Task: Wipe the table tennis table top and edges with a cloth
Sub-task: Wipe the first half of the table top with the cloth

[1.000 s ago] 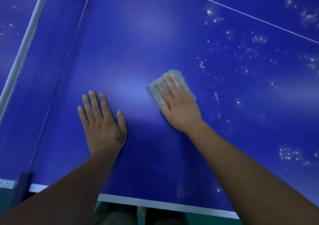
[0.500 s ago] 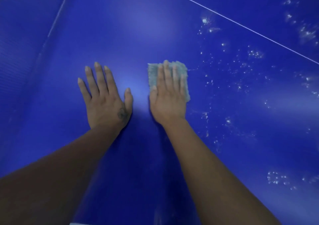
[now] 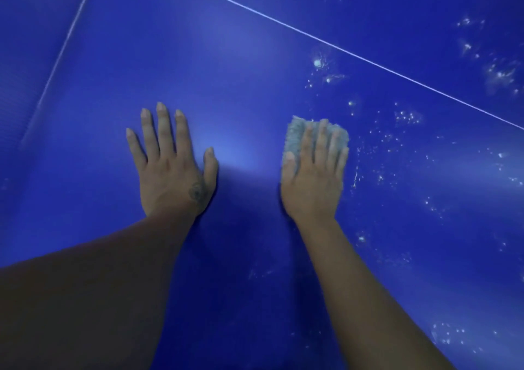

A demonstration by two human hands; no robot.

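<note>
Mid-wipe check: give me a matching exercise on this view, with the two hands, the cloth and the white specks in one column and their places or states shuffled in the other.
Column one
1. left hand
2. right hand
3. cloth
4. white specks

Column two
A. greyish, partly covered by straight fingers
B. flat on the bare blue table top, holding nothing
C. scattered over the surface to the right of the wiping hand
D. pressing down flat on the wiping material

Pairs: 1-B, 2-D, 3-A, 4-C
</note>
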